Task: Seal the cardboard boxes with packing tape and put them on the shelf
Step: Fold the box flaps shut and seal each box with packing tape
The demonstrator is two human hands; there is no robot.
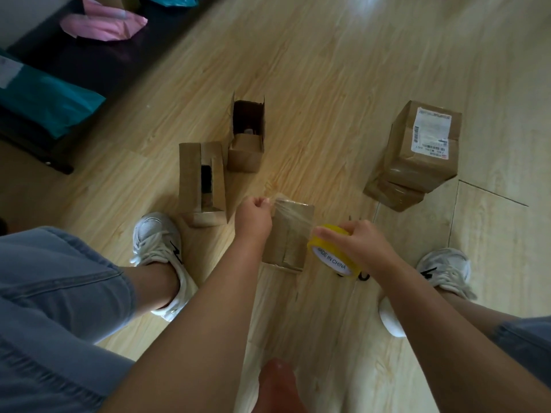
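Note:
A small cardboard box stands on the wooden floor between my feet. A strip of clear tape stretches across its top. My left hand pinches the free end of that strip at the box's far left corner. My right hand grips the yellow tape roll at the box's right side. Two open boxes stand just beyond, flaps up. To the right, a sealed box with a shipping label rests on another sealed box.
My white sneakers flank the work spot. A dark low bench at the upper left carries teal bags and a pink bag. A black object lies partly hidden under the roll.

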